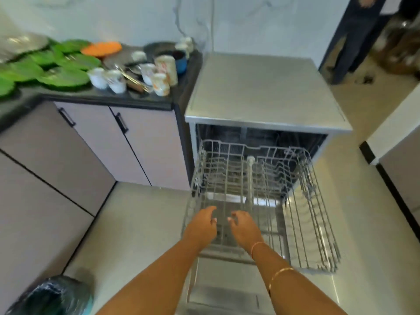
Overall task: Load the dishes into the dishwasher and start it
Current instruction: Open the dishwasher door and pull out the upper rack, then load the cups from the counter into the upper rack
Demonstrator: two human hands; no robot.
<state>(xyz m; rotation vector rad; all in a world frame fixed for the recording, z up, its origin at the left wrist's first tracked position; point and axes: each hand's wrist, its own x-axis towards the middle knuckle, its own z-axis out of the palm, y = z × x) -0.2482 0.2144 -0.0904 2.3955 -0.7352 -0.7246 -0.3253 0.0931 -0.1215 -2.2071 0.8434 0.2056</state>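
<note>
Hovering over rack (318, 220) front: left hand (201, 225), right hand (245, 228), loosely curled, empty; dishes (161, 75) well apart.

mostly metal and shine here
dishwasher top (261, 92) is brushed matt metal, rack (304, 223) is grey wire, counter (109, 97) looks dark and polished, floor tiles (136, 212) are smooth and glossy.

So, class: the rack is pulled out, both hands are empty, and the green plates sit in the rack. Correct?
No: the head view shows the green plates on the counter, not in the rack, which is pulled out; left hand and right hand are empty.
</note>
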